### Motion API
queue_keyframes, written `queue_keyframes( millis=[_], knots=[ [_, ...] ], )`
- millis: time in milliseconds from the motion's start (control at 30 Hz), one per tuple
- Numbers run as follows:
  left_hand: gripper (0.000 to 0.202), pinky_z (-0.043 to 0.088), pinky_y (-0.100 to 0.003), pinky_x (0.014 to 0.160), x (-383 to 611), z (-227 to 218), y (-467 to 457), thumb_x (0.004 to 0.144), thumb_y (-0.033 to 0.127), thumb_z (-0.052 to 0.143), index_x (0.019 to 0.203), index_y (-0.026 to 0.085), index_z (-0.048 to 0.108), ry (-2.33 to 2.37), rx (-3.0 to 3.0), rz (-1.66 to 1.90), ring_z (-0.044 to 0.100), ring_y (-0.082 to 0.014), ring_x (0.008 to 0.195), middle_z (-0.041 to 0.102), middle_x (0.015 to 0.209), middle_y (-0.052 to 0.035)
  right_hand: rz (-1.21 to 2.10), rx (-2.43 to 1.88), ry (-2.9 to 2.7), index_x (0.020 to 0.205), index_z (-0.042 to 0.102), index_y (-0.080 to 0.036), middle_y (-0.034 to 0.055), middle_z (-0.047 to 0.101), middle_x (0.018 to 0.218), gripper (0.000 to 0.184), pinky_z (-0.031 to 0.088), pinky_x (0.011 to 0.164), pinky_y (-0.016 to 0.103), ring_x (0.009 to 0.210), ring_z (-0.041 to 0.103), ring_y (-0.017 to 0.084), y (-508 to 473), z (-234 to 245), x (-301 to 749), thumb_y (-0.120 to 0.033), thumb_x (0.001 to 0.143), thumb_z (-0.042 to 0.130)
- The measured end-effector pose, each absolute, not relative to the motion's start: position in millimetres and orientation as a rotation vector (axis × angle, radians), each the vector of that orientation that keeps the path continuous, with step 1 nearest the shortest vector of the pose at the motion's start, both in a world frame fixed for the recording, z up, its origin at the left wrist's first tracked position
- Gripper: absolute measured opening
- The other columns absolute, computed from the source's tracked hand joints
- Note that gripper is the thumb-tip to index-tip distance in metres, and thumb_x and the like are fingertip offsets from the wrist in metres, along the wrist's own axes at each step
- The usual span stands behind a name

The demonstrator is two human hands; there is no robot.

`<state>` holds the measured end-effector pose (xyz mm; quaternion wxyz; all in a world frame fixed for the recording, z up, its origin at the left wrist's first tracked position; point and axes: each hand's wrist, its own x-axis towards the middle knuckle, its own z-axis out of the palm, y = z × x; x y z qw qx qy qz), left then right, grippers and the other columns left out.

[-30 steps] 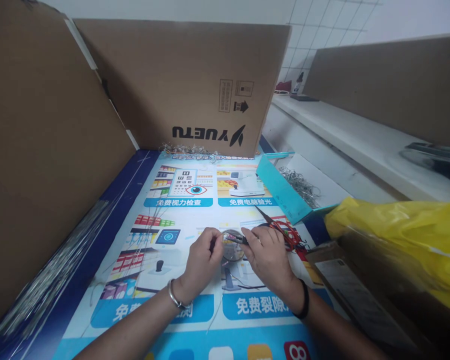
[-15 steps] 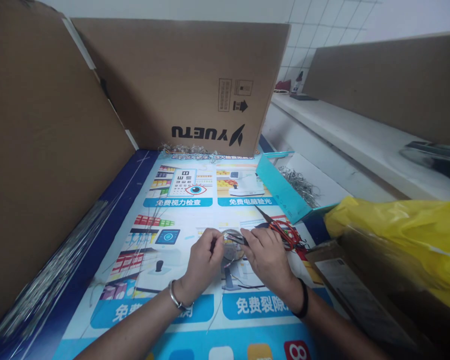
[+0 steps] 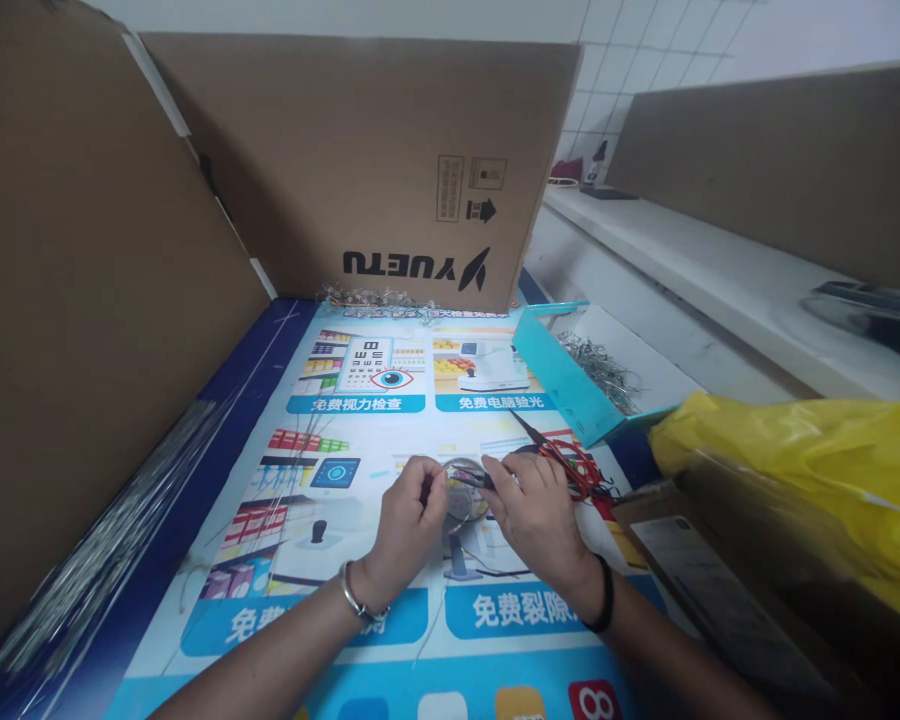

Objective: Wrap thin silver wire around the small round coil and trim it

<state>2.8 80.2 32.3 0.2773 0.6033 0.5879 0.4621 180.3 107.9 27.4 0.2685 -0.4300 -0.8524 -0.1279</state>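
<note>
My left hand (image 3: 414, 510) is closed in a pinch on the edge of a thin wire ring (image 3: 461, 520). Small dark-handled pliers (image 3: 474, 476) are gripped in my right hand (image 3: 536, 510), their metal jaws at the top of the ring, pointing toward my left fingertips. What exactly the jaws bite on is too small to make out. Just beyond my right hand lie scissors (image 3: 562, 455) with red-orange handles, their dark blade pointing away to the left.
A turquoise box (image 3: 562, 375) at the right holds tangled wire pieces (image 3: 604, 370). Long wire strands (image 3: 97, 560) lie along the left. Cardboard panels (image 3: 360, 170) rise behind and left. A yellow bag (image 3: 802, 450) and a carton (image 3: 720, 580) crowd the right; a printed poster (image 3: 360, 440) covers the table.
Almost nothing differs. Both hands stay in place on the ring and pliers, with only a very slight shift of the right fingers.
</note>
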Motion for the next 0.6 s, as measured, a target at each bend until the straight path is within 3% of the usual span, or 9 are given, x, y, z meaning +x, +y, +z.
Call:
queue_keyframes(
  millis=[233,433,600],
  knots=[
    [0.017,0.042,-0.023,0.059,3.3,32.8,80.3,0.091,0.029,0.042,0.081,0.019,0.051,1.552,1.576,1.191,0.052,-0.0121,0.06,0.053,0.066,0.0029,-0.37,-1.129,-2.312,0.112,0.06,-0.015,0.0104,0.061,0.093,0.027,0.035,0.078,0.04,0.087,0.05,0.025,110.3,22.5,182.7,-0.029,0.091,0.052],
    [0.02,0.044,-0.023,0.061,1.9,33.1,80.9,0.093,0.03,0.041,0.089,0.019,0.058,1.479,1.604,1.175,0.059,-0.0138,0.074,0.062,0.081,-0.0012,-0.378,-1.098,-2.331,0.113,0.059,-0.013,0.0106,0.062,0.092,0.027,0.036,0.077,0.039,0.086,0.051,0.024,110.8,21.5,183.0,-0.028,0.092,0.05],
    [0.02,0.045,-0.023,0.061,1.4,34.3,80.1,0.092,0.029,0.041,0.088,0.019,0.058,1.459,1.6,1.174,0.06,-0.0138,0.073,0.063,0.082,-0.0017,-0.344,-1.081,-2.357,0.11,0.06,-0.013,0.0086,0.062,0.084,0.026,0.036,0.075,0.038,0.079,0.051,0.022,110.4,21.8,183.3,-0.029,0.093,0.048]
  ],
)
